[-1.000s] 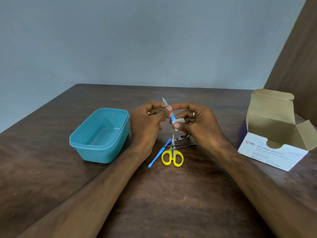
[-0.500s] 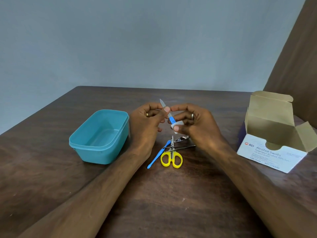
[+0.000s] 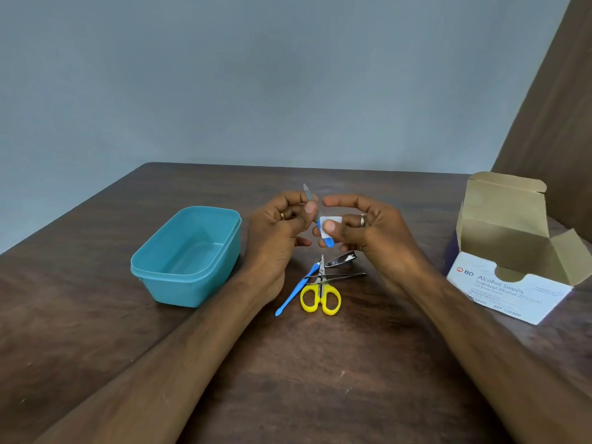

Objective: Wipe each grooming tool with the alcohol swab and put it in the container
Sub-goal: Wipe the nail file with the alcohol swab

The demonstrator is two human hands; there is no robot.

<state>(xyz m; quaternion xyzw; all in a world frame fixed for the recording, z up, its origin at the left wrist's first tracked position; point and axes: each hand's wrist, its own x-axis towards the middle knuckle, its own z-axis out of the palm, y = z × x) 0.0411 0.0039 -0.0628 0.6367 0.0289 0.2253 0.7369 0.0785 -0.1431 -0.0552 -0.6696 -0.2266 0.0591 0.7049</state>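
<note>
Dark brown wood-grain table [image 3: 320,395] fills the lower half of the view, with a plain blue-grey wall [image 3: 256,75] behind it. At the centre, both hands are raised just above the tabletop. The left hand [image 3: 275,225] pinches the metal blade of a nail file [image 3: 308,192] between thumb and fingers, the grey tip pointing toward 11 o'clock. The right hand [image 3: 368,229] pinches a white alcohol swab [image 3: 330,221] folded around the file's blue handle, whose end shows just below the thumb.

At 6 o'clock from the hands, the remaining tools lie in a small overlapping pile: yellow-handled scissors [image 3: 320,299], tweezers [image 3: 339,277] laid across the scissor blades, a nail clipper [image 3: 342,258] just beyond them, and a slim blue stick tool [image 3: 293,294] slanting toward 7 o'clock.

At 9 o'clock from the hands stands the teal container [image 3: 166,277], open-topped, with no tools inside. At 3 o'clock, well apart from the pile, sits an opened cardboard box [image 3: 499,283] labelled Alcohol Swabs, its lid flap standing up.
</note>
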